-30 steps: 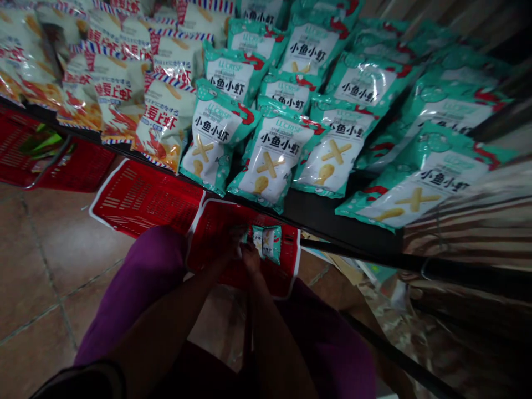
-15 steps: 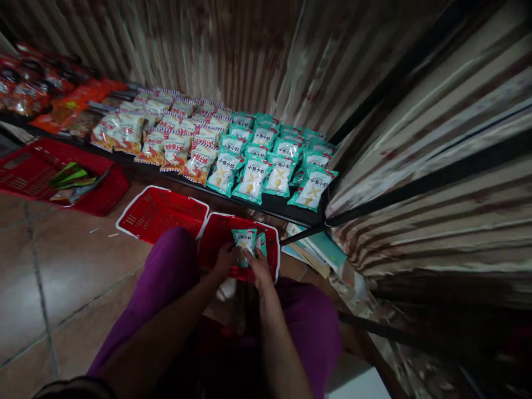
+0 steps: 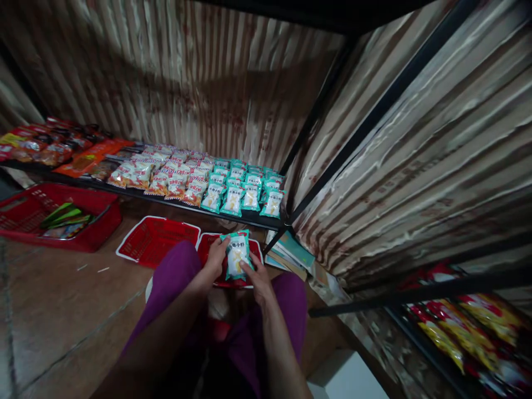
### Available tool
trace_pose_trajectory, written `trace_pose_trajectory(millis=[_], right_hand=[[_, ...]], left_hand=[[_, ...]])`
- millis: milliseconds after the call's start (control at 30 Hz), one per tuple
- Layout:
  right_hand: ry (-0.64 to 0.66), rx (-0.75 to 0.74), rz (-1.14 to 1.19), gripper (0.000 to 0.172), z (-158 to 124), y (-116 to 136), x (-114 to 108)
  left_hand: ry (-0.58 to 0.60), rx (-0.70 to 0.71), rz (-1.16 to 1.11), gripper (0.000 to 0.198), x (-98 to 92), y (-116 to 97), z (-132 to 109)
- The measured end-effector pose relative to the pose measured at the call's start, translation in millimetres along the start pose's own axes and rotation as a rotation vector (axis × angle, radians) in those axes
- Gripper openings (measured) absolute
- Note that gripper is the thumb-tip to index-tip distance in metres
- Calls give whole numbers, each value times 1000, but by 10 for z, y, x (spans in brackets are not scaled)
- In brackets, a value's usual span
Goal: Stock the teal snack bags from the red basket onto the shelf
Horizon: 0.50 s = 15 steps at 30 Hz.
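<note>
A teal-and-white snack bag (image 3: pixel 238 256) is held upright between my two hands, above a small red basket (image 3: pixel 205 244) with a white rim. My left hand (image 3: pixel 216 256) grips the bag's left edge, fingers closed on it. My right hand (image 3: pixel 258 275) pinches its lower right side, thumb on the front. Matching teal snack bags (image 3: pixel 233 198) stand in rows at the right end of a low black shelf (image 3: pixel 253 218). White-and-orange snack bags (image 3: pixel 175 183) fill the rows to their left.
Another red basket (image 3: pixel 152 238) sits just left of mine. A larger red basket (image 3: pixel 100 227) with green packets (image 3: pixel 62 216) stands farther left. Books (image 3: pixel 293 249) lie beside the shelf's black post. Yellow-and-red bags (image 3: pixel 451 327) are on a shelf at right. A white box (image 3: pixel 353 377) stands near my right knee.
The teal bag has been raised out of the basket toward me and now faces me in both hands. My view has tilted up and to the right, showing the right-hand shelf.
</note>
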State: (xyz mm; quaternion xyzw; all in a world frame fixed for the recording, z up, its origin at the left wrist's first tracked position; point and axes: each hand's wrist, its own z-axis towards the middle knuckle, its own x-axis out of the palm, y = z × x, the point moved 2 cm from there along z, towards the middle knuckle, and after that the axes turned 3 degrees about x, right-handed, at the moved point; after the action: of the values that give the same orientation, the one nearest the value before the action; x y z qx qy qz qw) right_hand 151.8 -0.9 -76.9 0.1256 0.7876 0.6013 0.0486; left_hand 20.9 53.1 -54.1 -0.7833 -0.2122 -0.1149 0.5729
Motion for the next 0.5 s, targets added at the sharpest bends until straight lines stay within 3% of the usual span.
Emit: trace_pose_trajectory(millis=[267, 500], right_hand=[[74, -103, 100, 64, -289, 465, 24], [64, -110, 109, 58, -347, 536, 38]], left_hand=[[76, 83, -34, 37, 278, -487, -244], [114, 174, -59, 38, 323, -625, -301]])
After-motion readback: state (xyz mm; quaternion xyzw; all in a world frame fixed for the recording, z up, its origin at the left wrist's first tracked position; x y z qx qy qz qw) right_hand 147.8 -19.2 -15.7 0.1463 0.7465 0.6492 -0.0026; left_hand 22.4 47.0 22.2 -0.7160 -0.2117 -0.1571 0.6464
